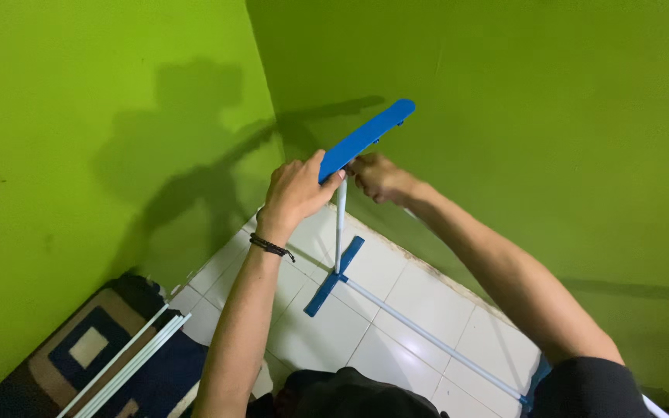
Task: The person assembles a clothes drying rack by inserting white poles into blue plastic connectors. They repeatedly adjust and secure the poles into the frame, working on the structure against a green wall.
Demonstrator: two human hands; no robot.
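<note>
Two hands: both on one blue bar [367, 137], near frame centre, in the corner of the green walls [505, 116].
Left grip: left hand [297, 191] wrapped around the bar's lower end, at 7 o'clock of its midpoint.
Right grip: right hand [377, 179] under the bar at the upright's top; finger closure hidden, cannot tell.
Upright: thin white tube [340, 224] dropping to a blue foot piece [334, 275] on the tiled floor [396, 271].
Rail: long white tube [435, 340] runs from the foot toward 4 o'clock.
Handling: looks light, rigid plastic and thin tube; joints probably wobbly, so hold near the joint.
Spare tubes: white bundle [129, 360] on patterned rug [87, 348], 8 o'clock.
</note>
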